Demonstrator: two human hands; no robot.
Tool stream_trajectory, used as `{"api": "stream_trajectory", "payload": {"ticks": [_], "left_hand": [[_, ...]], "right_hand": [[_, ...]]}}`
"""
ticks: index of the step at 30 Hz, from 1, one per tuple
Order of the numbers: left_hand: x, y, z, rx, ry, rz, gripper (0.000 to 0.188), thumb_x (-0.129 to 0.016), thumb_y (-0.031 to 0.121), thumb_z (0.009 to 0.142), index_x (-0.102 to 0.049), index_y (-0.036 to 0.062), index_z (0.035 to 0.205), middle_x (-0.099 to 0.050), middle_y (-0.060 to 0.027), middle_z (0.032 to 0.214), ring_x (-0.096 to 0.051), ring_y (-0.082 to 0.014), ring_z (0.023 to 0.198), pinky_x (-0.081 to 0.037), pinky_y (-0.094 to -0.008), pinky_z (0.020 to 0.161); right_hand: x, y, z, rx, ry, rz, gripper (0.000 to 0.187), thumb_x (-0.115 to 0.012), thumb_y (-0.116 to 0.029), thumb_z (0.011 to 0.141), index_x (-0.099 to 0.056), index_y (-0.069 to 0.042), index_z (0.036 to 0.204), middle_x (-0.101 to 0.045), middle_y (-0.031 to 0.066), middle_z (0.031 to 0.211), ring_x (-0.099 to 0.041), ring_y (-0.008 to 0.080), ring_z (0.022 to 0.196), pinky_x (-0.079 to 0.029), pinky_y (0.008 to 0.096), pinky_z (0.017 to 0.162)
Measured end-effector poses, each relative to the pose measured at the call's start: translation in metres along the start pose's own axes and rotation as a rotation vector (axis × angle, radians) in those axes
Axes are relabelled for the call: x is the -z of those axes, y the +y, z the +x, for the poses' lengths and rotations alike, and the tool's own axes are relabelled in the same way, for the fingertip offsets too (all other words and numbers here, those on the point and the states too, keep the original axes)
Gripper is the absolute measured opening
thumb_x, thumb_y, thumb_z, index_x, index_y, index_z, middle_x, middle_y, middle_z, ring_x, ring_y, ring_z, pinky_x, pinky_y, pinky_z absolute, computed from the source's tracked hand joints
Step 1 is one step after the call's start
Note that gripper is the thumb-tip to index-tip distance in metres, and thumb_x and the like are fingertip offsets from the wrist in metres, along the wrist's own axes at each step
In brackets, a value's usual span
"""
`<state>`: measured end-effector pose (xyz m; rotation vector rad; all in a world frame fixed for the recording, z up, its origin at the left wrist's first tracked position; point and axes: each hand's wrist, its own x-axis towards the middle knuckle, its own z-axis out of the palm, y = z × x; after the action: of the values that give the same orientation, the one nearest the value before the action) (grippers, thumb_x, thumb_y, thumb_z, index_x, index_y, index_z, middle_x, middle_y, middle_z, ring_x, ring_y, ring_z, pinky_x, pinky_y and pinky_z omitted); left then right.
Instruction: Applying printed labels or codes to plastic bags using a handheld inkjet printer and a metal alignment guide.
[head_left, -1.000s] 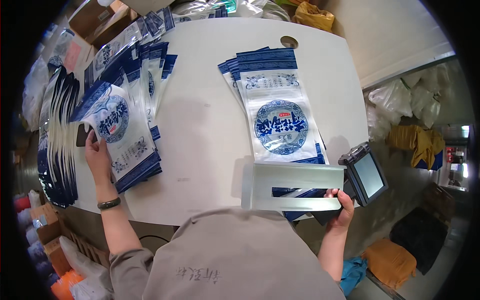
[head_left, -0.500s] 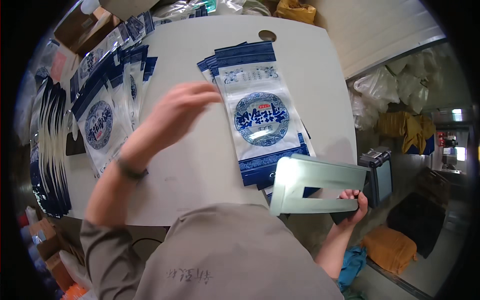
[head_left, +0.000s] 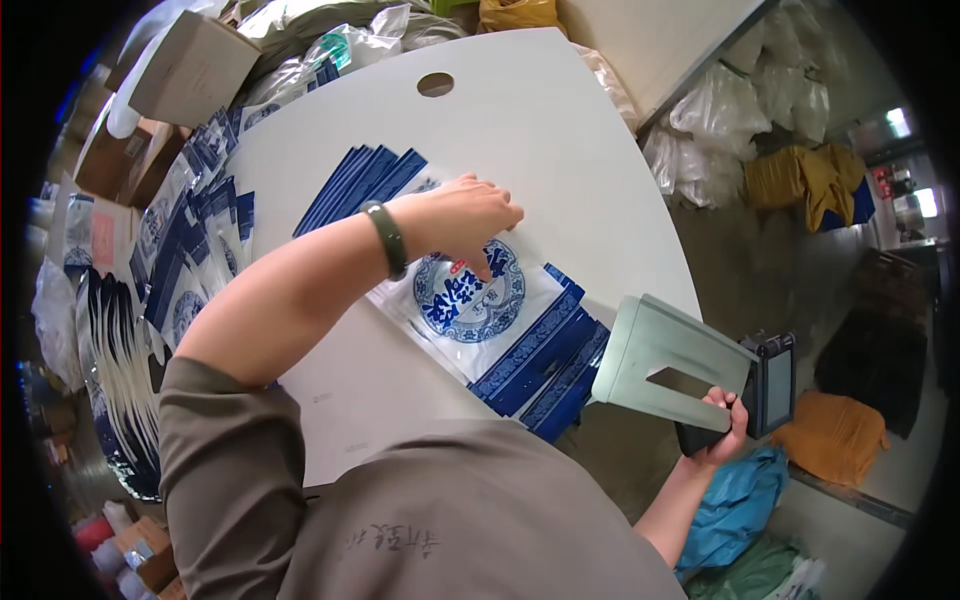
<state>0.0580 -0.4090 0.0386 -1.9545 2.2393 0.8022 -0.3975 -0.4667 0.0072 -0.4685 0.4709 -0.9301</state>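
Observation:
A fanned stack of blue-and-white plastic packaging bags (head_left: pixel 470 300) lies slanted on the table. My left hand (head_left: pixel 462 218) rests over the top bag, thumb and fingers apart, covering part of its upper half. The blue ends of the bags beneath spread out at the far left and at the near right. My right hand (head_left: pixel 722 425) is closed round the black handle of a handheld printer (head_left: pixel 670 370), which has a pale metal plate with a slot and a small screen at its right. The plate is held by the bags' near right corner, past the table edge.
More bags (head_left: pixel 200 250) lie heaped at the table's left, beside a thick upright bundle of bags (head_left: pixel 120 390). Cardboard boxes (head_left: pixel 195 70) stand at the far left. The white table (head_left: pixel 560 120) has a round hole. Plastic sacks and cloth bundles (head_left: pixel 830 435) are at the right.
My left hand has moved right, from beside the stack onto its top bag. The stack is now turned and more fanned out. The view has shifted, and the printer stays in my right hand.

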Motion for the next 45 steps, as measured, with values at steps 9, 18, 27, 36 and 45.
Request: {"api": "stream_trajectory", "payload": {"ticks": [9,18,27,36,45], "left_hand": [[0.002,0.024,-0.031,0.128,-0.127,-0.183,0.049,-0.079,0.019,0.070,-0.057,-0.0021,0.108,-0.065,-0.0187,0.098,-0.063,-0.0299,0.095,-0.050,-0.0376,0.080],[-0.016,0.021,-0.041,-0.037,-0.164,-0.023,0.046,-0.076,0.022,0.076,-0.059,-0.0044,0.109,-0.065,-0.0203,0.096,-0.063,-0.0313,0.093,-0.050,-0.0386,0.082],[-0.008,0.028,-0.048,-0.039,-0.364,-0.145,0.041,-0.072,0.021,0.079,-0.059,-0.0028,0.110,-0.067,-0.0204,0.097,-0.064,-0.0320,0.093,-0.051,-0.0388,0.079],[-0.021,-0.056,-0.067,0.321,0.251,-0.667,0.048,-0.072,0.020,0.082,-0.055,-0.0033,0.120,-0.066,-0.0170,0.104,-0.066,-0.0227,0.088,-0.055,-0.0323,0.077],[-0.060,-0.067,-0.092,0.922,1.017,-1.374,0.029,-0.064,0.009,0.090,-0.052,-0.0020,0.114,-0.065,-0.0133,0.102,-0.063,-0.0183,0.086,-0.053,-0.0338,0.078]], "right_hand": [[0.003,0.008,0.021,-0.100,0.013,0.080,0.016,-0.055,-0.019,0.091,-0.050,-0.006,0.096,-0.050,0.0059,0.085,-0.056,0.0186,0.078,-0.050,0.0352,0.074],[0.001,0.012,0.024,-0.115,0.053,0.062,0.016,-0.056,-0.019,0.090,-0.051,-0.005,0.096,-0.051,0.0071,0.086,-0.055,0.0182,0.076,-0.050,0.0335,0.073],[-0.003,0.013,0.025,-0.119,0.056,0.090,0.016,-0.056,-0.019,0.090,-0.051,-0.005,0.096,-0.052,0.0074,0.085,-0.059,0.0210,0.079,-0.052,0.0356,0.075],[-0.007,0.013,0.026,-0.166,-0.007,0.072,0.013,-0.053,-0.018,0.092,-0.048,-0.007,0.095,-0.051,0.0047,0.085,-0.056,0.0179,0.082,-0.051,0.0395,0.081],[-0.015,0.020,0.026,-0.234,0.006,0.112,0.016,-0.055,-0.021,0.091,-0.053,-0.006,0.096,-0.053,0.0058,0.087,-0.056,0.0195,0.083,-0.049,0.0392,0.080]]}}
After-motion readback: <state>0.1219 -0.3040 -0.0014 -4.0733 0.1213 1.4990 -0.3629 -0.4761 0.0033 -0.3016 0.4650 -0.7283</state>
